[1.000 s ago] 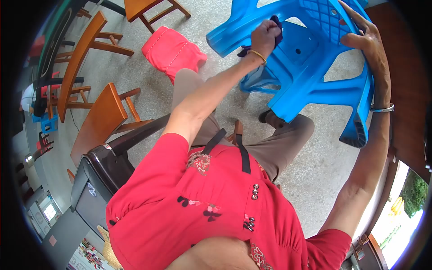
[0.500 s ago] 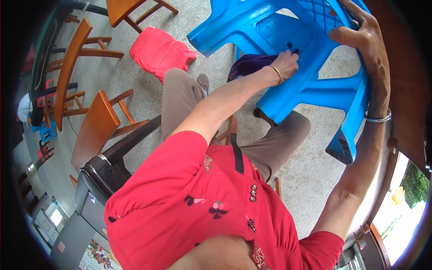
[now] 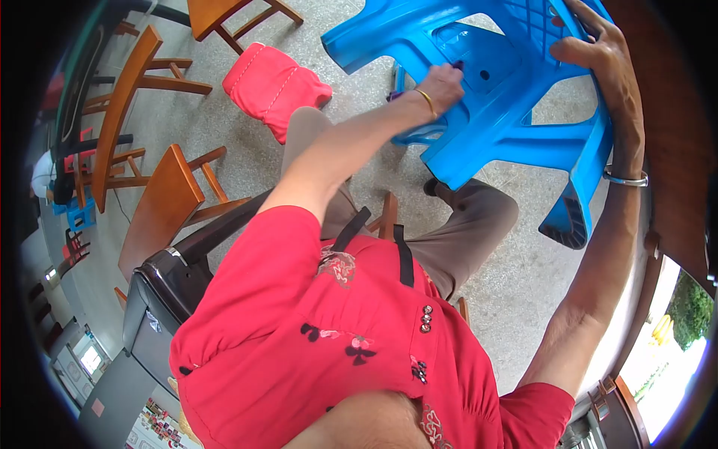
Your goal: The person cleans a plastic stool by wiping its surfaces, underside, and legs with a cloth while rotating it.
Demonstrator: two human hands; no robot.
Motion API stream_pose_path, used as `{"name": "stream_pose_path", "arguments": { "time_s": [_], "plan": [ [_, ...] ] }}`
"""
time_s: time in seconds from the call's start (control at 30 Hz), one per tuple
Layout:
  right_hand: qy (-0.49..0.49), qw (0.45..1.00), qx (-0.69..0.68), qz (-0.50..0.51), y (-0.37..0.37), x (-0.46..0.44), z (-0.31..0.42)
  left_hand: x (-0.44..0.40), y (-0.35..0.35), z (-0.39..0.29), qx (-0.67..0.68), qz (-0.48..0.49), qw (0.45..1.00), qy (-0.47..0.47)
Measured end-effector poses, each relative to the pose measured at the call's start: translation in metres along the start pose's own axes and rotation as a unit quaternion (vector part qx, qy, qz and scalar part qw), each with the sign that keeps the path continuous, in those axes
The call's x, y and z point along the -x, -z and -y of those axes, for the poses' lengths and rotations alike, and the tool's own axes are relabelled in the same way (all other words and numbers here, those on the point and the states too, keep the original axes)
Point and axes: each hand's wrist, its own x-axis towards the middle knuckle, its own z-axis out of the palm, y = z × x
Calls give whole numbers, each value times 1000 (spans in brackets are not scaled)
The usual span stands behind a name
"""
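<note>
Blue plastic chair (image 3: 497, 108) betw. 1 & 2 o'clock, tilted, w/ its lattice part nr the R hand. L hand (image 3: 443, 86) at 1 o'clock, fingers curled over a purple cloth (image 3: 458, 66) against the chair; cloth mostly hidden, so can't tell if it's pinched or just pressed flat. R hand (image 3: 613, 63) at 2 o'clock pinches the chair's outer edge, thumb on the near side, fingers round behind. Reddish-pink fabric-covered seat (image 3: 277, 86) at 11 o'clock, apart from chair. Wooden chair (image 3: 164, 206) at 9 o'clock. Wearer's red top (image 3: 359, 322) at 6 o'clock; speckled grey floor (image 3: 523, 217) at 3 o'clock.
</note>
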Motion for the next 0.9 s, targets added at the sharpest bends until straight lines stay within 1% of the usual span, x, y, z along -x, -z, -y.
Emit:
{"name": "stream_pose_path", "arguments": {
  "time_s": [0.03,0.07,0.1,0.13,0.17,0.2,0.23,0.27,0.3,0.33,0.4,0.43,0.47,0.5,0.53,0.57,0.6,0.63,0.7,0.73,0.8,0.83,0.9],
  "plan": [
    [4,1000,-3,-1,9,-10,-22,6,0,19,-5,0,1000,-1],
    [290,950,115,-2,15,-19,-46,11,1,38,-23,-5,999,46],
    [546,808,222,-3,8,-22,-46,14,2,48,-41,-11,995,92],
    [548,807,220,-3,7,-20,-43,15,2,50,-43,-11,995,94],
    [460,874,151,22,9,-16,-37,13,0,50,-10,2,992,128],
    [365,926,82,47,4,-9,-19,10,-3,49,24,13,987,161],
    [262,962,12,71,0,-3,-1,7,-8,42,24,11,986,162],
    [153,982,-57,95,-4,2,12,4,-15,28,54,6,989,140],
    [39,984,-126,117,-6,3,16,2,-19,13,84,1,989,119],
    [37,984,-126,121,-8,1,9,3,-15,-5,110,4,989,96],
    [205,968,-139,44,-18,-7,-6,9,-11,-49,149,16,987,55],
    [206,968,-138,48,-19,-6,1,11,-12,-63,165,24,985,37],
    [85,995,-59,-10,-30,-1,25,12,-12,-64,166,21,985,38],
    [-39,997,23,-68,-38,4,38,14,-12,-64,149,3,989,22],
    [-41,997,25,-67,-42,6,39,17,-11,-64,133,-15,991,7],
    [-1,992,104,-78,-45,9,37,19,-10,-57,136,-16,990,9],
    [39,979,181,-88,-47,11,36,19,-6,-41,107,-21,994,-15],
    [38,979,181,-88,-44,11,40,16,-3,-24,77,-27,996,-42],
    [-29,994,101,-24,-33,12,48,7,-9,6,11,-10,999,37],
    [-29,994,98,-26,-39,15,45,7,-9,19,9,-7,999,35],
    [28,972,200,-119,-55,17,41,8,-9,43,-6,-16,996,93],
    [31,973,196,-121,-48,14,37,8,-13,42,-12,-15,996,91],
    [-8,999,32,-43,-26,5,25,4,-24,33,38,-1,990,136]
  ]
}}
